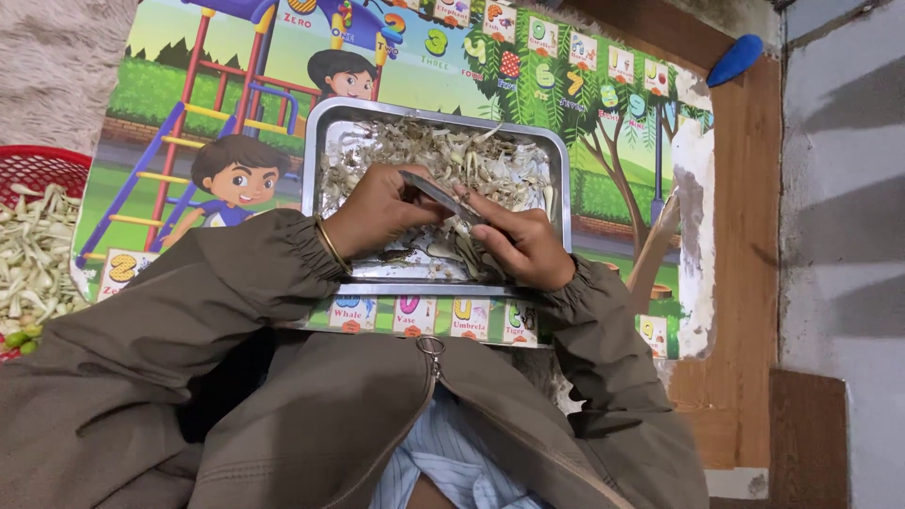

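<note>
Left hand [377,209] curled, fingers closed on the near end of a thin grey blade [439,196]. Right hand [520,243] also closed, thumb and forefinger pinching the blade's far end, or possibly a pale piece under it; cannot tell which. Blade runs slantwise between the two hands, just above the tray [558,160].

Tray is steel, rectangular, shallow. It holds a heap of scraps [443,151], pale and dry-looking, thick at the far side and thinner near the hands. A gold bangle [332,247] sits at the left wrist, at the olive cuff.

Tray rests on a picture mat [189,113], brightly coloured, with cartoon children and a playground. To the left, a red basket [38,170] with pale green-white pods [33,254] piled beside it. Top right, a blue object [734,59] on the wooden floor [749,283]; kind unclear.

Risks, as judged:
- Blade edge lies close to the fingertips of both hands; a slip on a tough piece could nick a finger.
- Tray sits loose on the smooth mat; a hard press at the near rim could tip it and spill scraps.

Hidden or unclear:
- Which side of the blade is sharp.
- What, if anything, is being cut; the fingers cover it.
- Basket is cut off at the left edge.
- The person's lap and jacket block the mat's near side.
</note>
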